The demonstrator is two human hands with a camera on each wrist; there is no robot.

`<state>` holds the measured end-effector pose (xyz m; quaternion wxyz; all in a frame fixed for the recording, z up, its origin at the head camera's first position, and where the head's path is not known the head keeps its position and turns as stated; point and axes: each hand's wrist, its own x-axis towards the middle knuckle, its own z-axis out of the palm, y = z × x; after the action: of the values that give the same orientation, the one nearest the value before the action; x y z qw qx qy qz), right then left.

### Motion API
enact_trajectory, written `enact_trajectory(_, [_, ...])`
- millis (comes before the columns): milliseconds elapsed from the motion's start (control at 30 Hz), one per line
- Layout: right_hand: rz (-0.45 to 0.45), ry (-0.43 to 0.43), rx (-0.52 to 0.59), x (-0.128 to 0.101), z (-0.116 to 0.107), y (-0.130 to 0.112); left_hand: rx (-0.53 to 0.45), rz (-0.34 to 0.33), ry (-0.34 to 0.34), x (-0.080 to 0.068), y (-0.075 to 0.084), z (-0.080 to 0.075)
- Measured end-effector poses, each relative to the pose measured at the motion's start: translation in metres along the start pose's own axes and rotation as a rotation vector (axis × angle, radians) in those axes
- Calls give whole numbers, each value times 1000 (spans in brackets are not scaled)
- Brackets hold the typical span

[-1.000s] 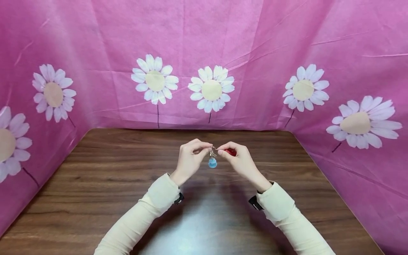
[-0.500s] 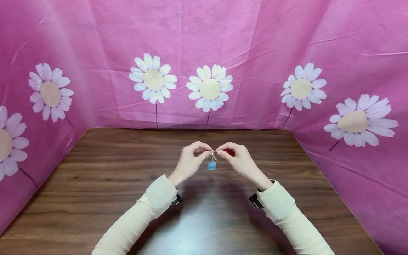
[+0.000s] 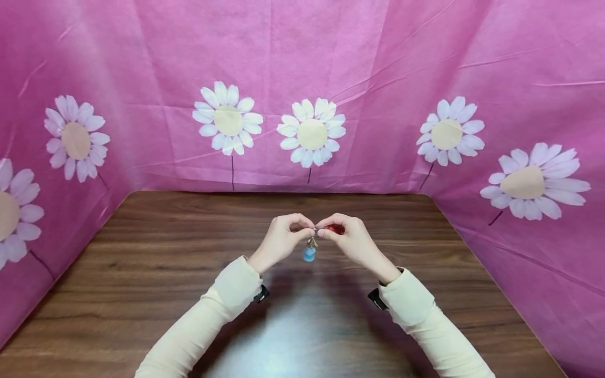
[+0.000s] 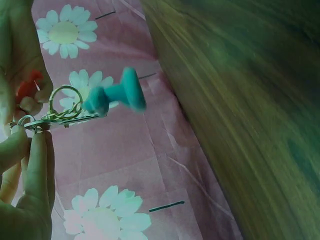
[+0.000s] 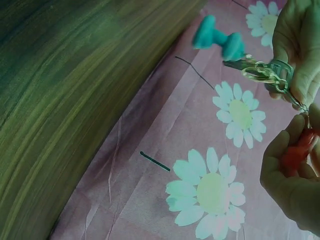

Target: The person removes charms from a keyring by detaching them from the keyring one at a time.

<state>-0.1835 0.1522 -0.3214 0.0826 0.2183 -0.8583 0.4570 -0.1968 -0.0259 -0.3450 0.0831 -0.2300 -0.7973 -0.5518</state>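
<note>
Between the two raised hands hangs a bunch of keys with a blue dumbbell-shaped charm (image 3: 309,254). My left hand (image 3: 279,242) pinches it by a metal key ring (image 4: 31,120) between thumb and forefinger. A gold ring with chain links (image 4: 65,102) and a key (image 5: 281,71) show beside the fingers in the wrist views. My right hand (image 3: 352,240) pinches the small metal end of a red charm (image 3: 335,229), whose body lies under its curled fingers. Both hands' fingertips meet at the ring, hiding the join.
A brown wood-grain table (image 3: 165,236) lies below the hands. Pink cloth (image 3: 368,47) printed with white daisies stands around its back and sides. Dark straps (image 3: 376,298) show at the cuffs of the light sleeves.
Both hands have come down slightly and closer together, closing the gap at the ring. The blue charm hangs lower and a little further left.
</note>
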Motion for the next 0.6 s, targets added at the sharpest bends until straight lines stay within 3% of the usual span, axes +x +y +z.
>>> enact_trajectory(300, [81,-8,114,-1,3,-1,92,175,110,-5,-6,2])
enact_trajectory(433, [106,2,150,0,3,-3,100,203,164,-5,-6,1])
enact_trajectory(600, [132,33,209,0,1,-1,8,187,214,-3,-3,3])
